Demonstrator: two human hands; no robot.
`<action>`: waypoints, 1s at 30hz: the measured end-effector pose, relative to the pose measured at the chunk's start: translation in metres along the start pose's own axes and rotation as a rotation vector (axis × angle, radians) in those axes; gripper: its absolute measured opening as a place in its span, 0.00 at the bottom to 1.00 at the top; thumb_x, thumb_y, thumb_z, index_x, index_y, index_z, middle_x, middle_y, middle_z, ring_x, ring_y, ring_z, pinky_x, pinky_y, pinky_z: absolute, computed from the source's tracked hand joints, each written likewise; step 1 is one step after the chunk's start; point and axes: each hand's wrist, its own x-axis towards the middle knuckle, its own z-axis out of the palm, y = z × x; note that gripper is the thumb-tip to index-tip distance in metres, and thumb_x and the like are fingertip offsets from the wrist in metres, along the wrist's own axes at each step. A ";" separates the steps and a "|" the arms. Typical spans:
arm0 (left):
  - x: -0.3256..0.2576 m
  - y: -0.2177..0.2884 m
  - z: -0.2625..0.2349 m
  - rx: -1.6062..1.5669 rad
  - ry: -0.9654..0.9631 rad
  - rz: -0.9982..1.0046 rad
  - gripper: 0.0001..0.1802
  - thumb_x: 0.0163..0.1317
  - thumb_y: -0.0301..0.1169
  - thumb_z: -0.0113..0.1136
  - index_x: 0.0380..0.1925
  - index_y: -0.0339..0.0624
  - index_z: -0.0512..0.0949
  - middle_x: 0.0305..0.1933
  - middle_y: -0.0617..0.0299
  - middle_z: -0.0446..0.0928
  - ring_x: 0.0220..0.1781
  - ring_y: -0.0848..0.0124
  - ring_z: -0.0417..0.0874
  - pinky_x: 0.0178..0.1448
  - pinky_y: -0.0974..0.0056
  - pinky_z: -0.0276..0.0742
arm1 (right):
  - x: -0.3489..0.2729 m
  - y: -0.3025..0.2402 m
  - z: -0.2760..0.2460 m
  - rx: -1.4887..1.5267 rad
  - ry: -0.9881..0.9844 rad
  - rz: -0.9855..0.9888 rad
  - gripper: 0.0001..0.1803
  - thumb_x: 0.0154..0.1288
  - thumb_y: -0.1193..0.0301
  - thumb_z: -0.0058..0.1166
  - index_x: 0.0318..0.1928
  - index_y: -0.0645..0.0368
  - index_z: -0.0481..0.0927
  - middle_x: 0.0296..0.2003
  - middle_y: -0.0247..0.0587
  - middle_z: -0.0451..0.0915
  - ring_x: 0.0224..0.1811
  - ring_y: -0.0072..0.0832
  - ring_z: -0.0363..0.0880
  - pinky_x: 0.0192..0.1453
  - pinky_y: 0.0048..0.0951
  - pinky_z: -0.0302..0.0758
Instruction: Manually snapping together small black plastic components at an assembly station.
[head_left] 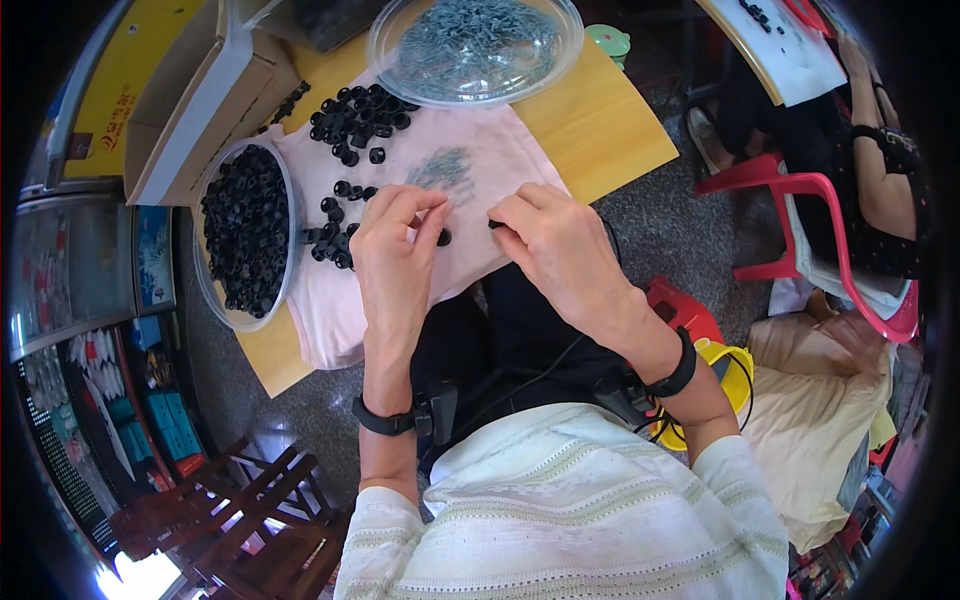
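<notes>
My right hand (pixel 565 255) pinches a small black part (pixel 495 224) between thumb and fingertips, above the near right edge of a pink cloth (pixel 490 150). Just left of it, my left hand (pixel 392 250) is closed with thumb and forefinger together; whatever lies between them is too small to name. Another black piece (pixel 444 238) shows beside my left thumb. On the cloth ahead lies a loose patch of thin grey-blue pieces (pixel 443 172). Several black round parts (pixel 362 115) are heaped at the far left of the cloth, with more (pixel 335 240) beside my left hand.
A clear tub of black parts (pixel 245 235) stands left, next to an open cardboard box (pixel 190 110). A clear bowl of thin grey-blue pieces (pixel 475 45) sits at the back of the wooden board (pixel 600 130). To the right, another person sits on a red chair (pixel 840 215).
</notes>
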 end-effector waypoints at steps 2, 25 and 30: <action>-0.001 -0.002 -0.002 0.009 0.027 0.033 0.05 0.55 0.21 0.64 0.33 0.34 0.81 0.34 0.57 0.79 0.29 0.68 0.79 0.36 0.66 0.75 | 0.002 0.001 -0.001 0.006 -0.019 0.002 0.04 0.54 0.78 0.57 0.31 0.63 0.77 0.29 0.49 0.76 0.36 0.47 0.78 0.38 0.39 0.77; -0.030 0.029 -0.022 -0.071 0.005 0.199 0.11 0.49 0.13 0.64 0.33 0.36 0.83 0.37 0.59 0.83 0.37 0.73 0.83 0.44 0.71 0.78 | -0.007 0.007 -0.015 1.379 -0.224 0.647 0.11 0.63 0.73 0.62 0.46 0.63 0.83 0.35 0.38 0.84 0.34 0.16 0.80 0.29 0.17 0.78; -0.033 0.033 -0.023 0.038 0.035 0.352 0.12 0.48 0.14 0.65 0.33 0.38 0.83 0.36 0.59 0.83 0.37 0.69 0.85 0.42 0.70 0.79 | -0.011 0.006 -0.018 1.334 -0.239 0.590 0.13 0.63 0.69 0.62 0.45 0.64 0.84 0.35 0.35 0.84 0.34 0.16 0.79 0.30 0.16 0.78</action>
